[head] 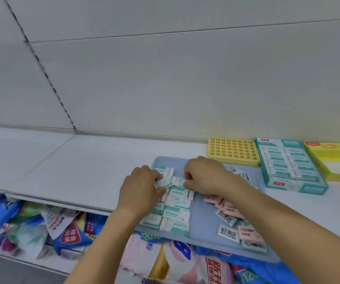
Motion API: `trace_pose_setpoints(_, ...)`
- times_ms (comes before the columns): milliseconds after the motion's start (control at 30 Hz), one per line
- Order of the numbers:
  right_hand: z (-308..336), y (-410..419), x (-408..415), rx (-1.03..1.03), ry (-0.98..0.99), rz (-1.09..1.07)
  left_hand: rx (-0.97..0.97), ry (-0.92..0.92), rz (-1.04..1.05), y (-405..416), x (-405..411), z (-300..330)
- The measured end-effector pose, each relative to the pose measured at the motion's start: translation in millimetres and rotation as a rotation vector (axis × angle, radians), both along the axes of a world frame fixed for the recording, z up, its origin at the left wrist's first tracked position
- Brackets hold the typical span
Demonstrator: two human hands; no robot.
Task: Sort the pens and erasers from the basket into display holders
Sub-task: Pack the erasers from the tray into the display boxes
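Observation:
A pale blue tray (203, 222) lies on the white shelf, its front hanging over the edge. Several white-and-teal erasers (177, 203) lie in rows on its left half. Pink erasers (224, 203) and barcode-side erasers (227, 233) are scattered on its right half. My left hand (140, 189) pinches one teal eraser (163, 183) just above the rows. My right hand (203, 175) pinches another teal eraser (178, 181) beside it. A teal display box (290, 167) packed with teal erasers stands to the right.
A yellow holder with a grid of holes (233, 150) stands behind the tray. A yellow display box (335, 158) sits at the far right. The shelf (83, 158) stretches left. Packaged goods (66, 226) fill the lower shelf.

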State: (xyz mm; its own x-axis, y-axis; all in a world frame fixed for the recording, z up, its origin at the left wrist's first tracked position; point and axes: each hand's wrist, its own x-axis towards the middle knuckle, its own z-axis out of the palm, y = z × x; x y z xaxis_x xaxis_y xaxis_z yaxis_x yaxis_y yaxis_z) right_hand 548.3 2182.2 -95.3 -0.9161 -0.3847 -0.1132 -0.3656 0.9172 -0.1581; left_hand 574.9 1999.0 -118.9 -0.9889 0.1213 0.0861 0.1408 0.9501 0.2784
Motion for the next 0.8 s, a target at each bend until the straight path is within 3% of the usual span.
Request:
trace_pose_setpoints(233,1.1,-2.0,2.7,-0.154,-0.049,-0.077,0.197,0.038,-0.019,4.6,-3.7,1.9)
trace_pose_setpoints(467,15.9,116.1,23.7,-0.542,0.32,-0.381,0.809,-0.015,-0.072,50.3,-5.8,21.5)
trace_pose_setpoints(600,15.9,200.6,43.6,-0.449,0.293,-0.522,0.977,-0.061,-0.116,82.2,-8.0,29.2)
trace_pose_setpoints(800,-11.3,211.2,47.4,-0.235,0.215,-0.443,1.087,-0.128,-0.161,117.6,-12.9,31.5)
